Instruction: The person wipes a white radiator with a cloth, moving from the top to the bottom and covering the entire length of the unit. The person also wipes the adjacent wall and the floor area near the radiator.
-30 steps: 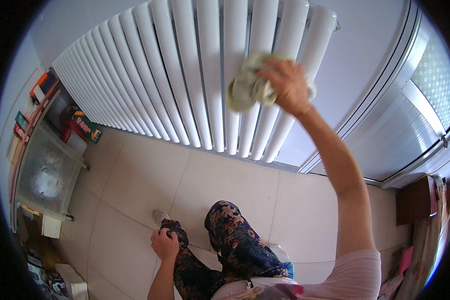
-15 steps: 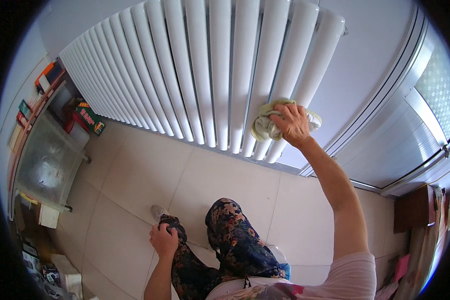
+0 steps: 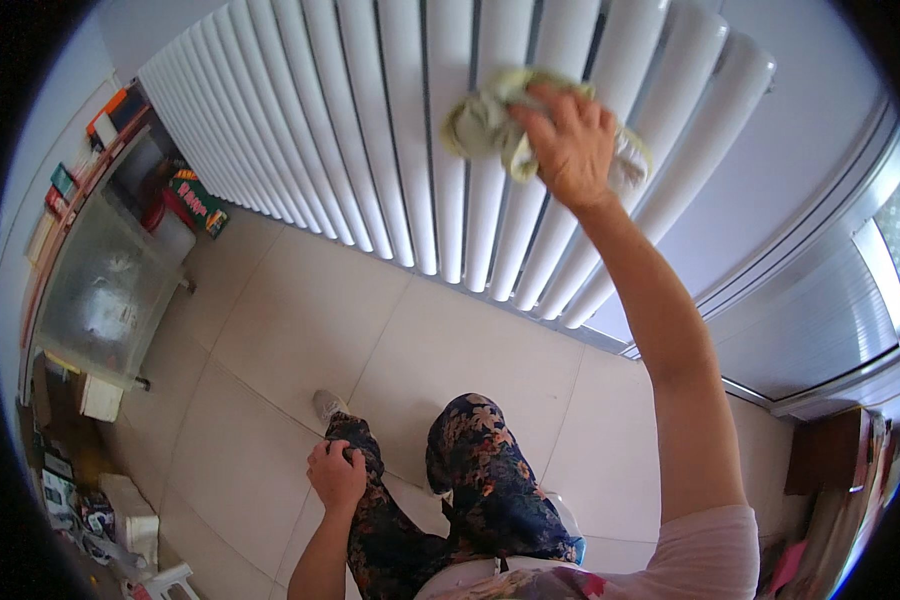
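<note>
A pale green and white cloth (image 3: 485, 122) lies bunched under my right hand (image 3: 570, 145). My fingers are closed on it and press it against the tubes near the right end of a white column radiator (image 3: 390, 130). The palm side of that hand is hidden, and the cloth's loose ends stick out on both sides. My left hand (image 3: 337, 474) rests over the left knee of my dark floral trousers (image 3: 485, 460), its thumb apart from the fingers and nothing held in it.
Pale tiles (image 3: 470, 345) cover the floor below the radiator. A cabinet with a glassy front (image 3: 100, 295) stands at the left. To the right are a metal-framed door (image 3: 820, 320) and a dark brown wooden box-like piece (image 3: 828, 450). A white boxy object (image 3: 130, 520) lies lower left.
My right hand has moved the cloth up and to the left across the radiator tubes. The whole view has shifted slightly. My left hand stays on the knee.
</note>
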